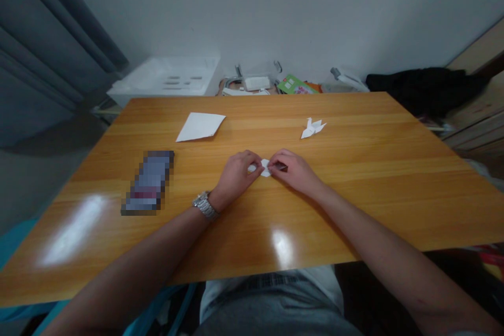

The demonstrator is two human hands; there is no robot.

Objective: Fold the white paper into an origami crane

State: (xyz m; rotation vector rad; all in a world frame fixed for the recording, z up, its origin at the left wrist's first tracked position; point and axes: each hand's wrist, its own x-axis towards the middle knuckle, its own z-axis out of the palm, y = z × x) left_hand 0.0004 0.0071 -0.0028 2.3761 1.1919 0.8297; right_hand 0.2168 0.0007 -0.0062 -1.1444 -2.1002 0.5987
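Observation:
Between my two hands, just above the table or on it, is a small folded piece of white paper (265,168). My left hand (241,172), with a metal watch on its wrist, pinches the paper's left side between thumb and fingers. On the right side, my right hand (292,169) pinches it in the same way. The fingers hide part of the paper, so its full shape cannot be made out. Beyond my right hand stands a folded white paper crane (313,128). A flat white sheet of paper (201,126) lies beyond my left hand.
A phone (148,182), blurred over, lies at the left of the wooden table (394,189). Behind the far edge are a white plastic tray (169,76), a green booklet (295,84) and a dark cloth (425,86). A grey curtain (47,47) hangs at the left.

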